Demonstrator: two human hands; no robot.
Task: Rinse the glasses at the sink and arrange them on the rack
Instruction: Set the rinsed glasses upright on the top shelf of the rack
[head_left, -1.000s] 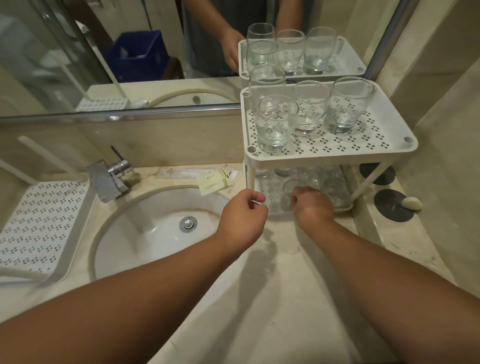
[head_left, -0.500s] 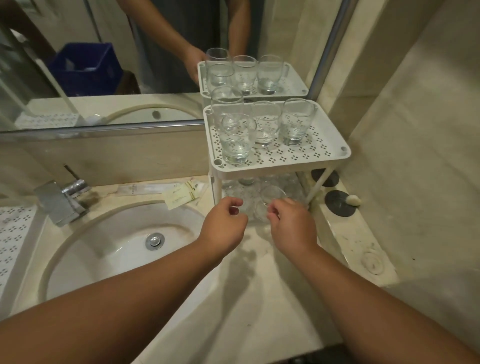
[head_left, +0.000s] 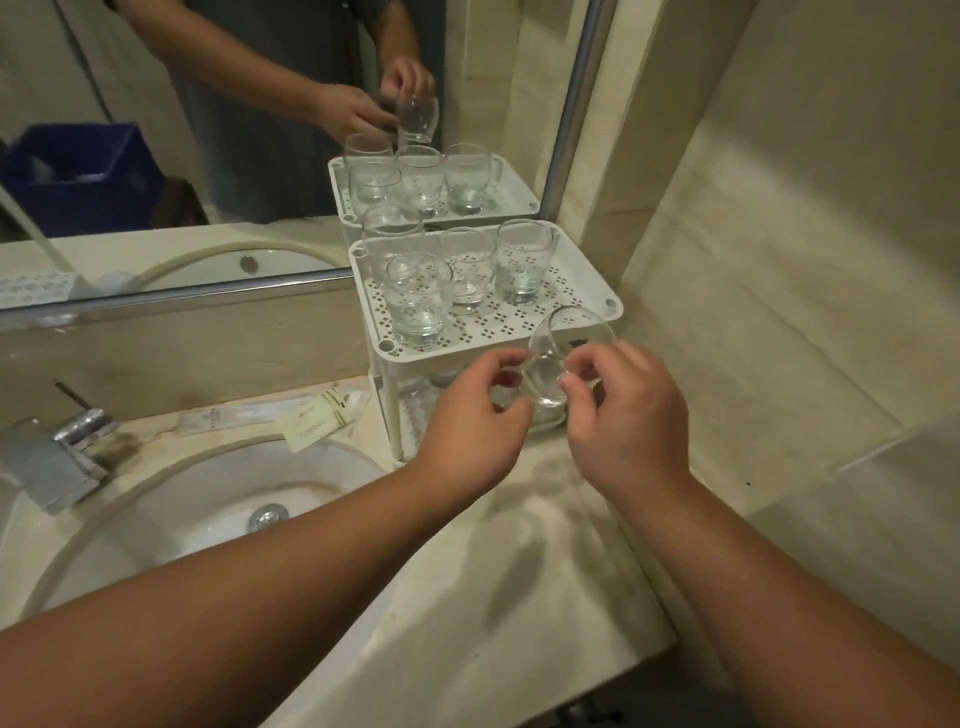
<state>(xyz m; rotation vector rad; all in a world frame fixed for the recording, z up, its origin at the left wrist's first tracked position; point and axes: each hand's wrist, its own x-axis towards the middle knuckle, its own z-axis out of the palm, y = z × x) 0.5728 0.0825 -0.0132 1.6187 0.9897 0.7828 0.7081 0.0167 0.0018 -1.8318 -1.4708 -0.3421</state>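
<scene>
Glass (head_left: 553, 364) held up in the air just in front of the rack's (head_left: 587, 291) top tier, at its front right corner, tilted w/ mouth pointing up and away, base toward the person. Right hand (head_left: 631, 415) pinches it near the base, fingers curled around the lower wall. Left hand (head_left: 475, 415) has fingers curled too, fingertips at the glass's left side; can't tell if they actually grip it or only touch.

Rack is white, two tiers, perforated trays, standing on the bench (head_left: 519, 597) against the mirror (head_left: 208, 130). On the top tier: four more glasses upright, one near the front left (head_left: 418, 299), one behind it at the back left (head_left: 392, 236), two side by side toward the back middle (head_left: 467, 267) and back right (head_left: 523, 260). Lower tier holds more glassware, mostly hidden behind both hands, count unclear.

Left of the rack: round sink (head_left: 197, 499) sunk into the bench, drain (head_left: 267, 517) in its bowl, chrome tap (head_left: 54, 460) at its far left edge. Paper sachets (head_left: 311, 423) lie on the bench between sink rim and rack leg. Mirror shows the rack, glasses and both hands reflected.
</scene>
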